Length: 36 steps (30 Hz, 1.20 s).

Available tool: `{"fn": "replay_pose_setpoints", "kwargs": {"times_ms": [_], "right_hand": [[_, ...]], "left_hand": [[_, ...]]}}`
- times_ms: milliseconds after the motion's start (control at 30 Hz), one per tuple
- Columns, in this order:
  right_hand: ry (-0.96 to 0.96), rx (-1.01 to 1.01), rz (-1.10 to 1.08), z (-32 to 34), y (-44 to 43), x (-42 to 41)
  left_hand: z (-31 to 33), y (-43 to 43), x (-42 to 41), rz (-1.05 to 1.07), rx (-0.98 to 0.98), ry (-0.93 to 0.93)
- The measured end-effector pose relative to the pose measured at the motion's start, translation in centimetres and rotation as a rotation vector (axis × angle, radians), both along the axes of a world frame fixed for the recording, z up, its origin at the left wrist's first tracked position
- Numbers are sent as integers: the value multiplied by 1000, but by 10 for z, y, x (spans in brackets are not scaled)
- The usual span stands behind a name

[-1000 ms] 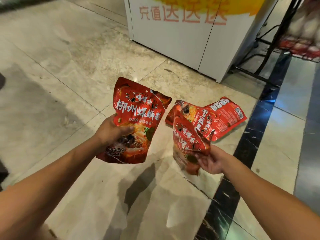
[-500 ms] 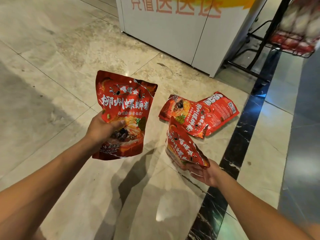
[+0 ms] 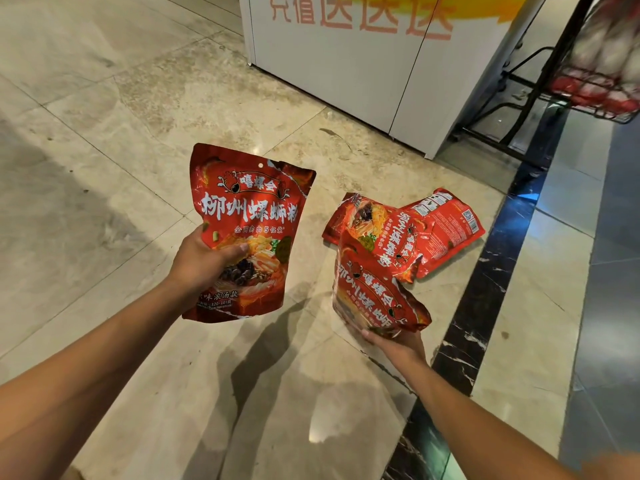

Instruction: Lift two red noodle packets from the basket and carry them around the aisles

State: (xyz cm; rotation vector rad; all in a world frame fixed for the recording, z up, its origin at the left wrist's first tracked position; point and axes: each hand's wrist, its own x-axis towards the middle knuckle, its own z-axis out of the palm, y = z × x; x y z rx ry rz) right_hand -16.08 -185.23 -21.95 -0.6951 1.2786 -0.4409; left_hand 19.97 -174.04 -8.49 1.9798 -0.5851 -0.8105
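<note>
Noodle pouches, red, four observed. First pouch is held upright in the left hand, print facing the camera, long axis vertical; the thumb lies across its front near the lower half and the fingers are curled round the pouch from its left edge. Second pouch rests in the right hand, which grips it from below at the bottom edge; this pouch tilts away from the hand, its long axis running up and to the left of the fingers. How far those fingers wrap behind it cannot be seen.

Two further pouches lie flat on the marble floor, beyond the right hand and well apart from the left: one face-up pouch overlapping a back-side-up pouch with its label panel showing. Both lie with long axes slanting up to the right. Judgement: the right hand is the nearer to this pair; the held pouch partly covers the face-up one in view.

Beyond stand a white cabinet, a black strip in the floor and a wire rack of goods.
</note>
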Motion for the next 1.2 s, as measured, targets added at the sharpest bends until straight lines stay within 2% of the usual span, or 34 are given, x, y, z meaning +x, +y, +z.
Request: {"fn": "replay_pose_setpoints", "kwargs": {"times_ms": [67,133,200,267,333,467,600,733,867,1200], "right_hand": [[-444,262,-349,2,-6,9],[-478,377,-477,-7,-11,13],[-243,157,-348,-6,-14,19],[37,-139,-63,-7,-11,23],[246,-281,92,-7,-9,27],[313,-362,55,17,-14,35],[284,-367,17,61,-23,34],[222,-359,-25,147,-29,27],[180,-391,-69,263,-37,14],[167,-456,-128,615,-59,-52]], "left_hand": [[0,-1,1,-4,1,-2],[1,-1,1,-15,5,-6],[1,-1,1,-35,7,-16],[3,-2,1,-54,7,-31],[7,-3,0,-57,9,-34],[22,-8,-4,-71,6,-39],[63,-17,-9,-66,-8,-59],[140,-25,-26,-49,-30,-41],[246,-33,-50,-70,-35,-45],[576,-42,-111,-124,-84,-27]]}}
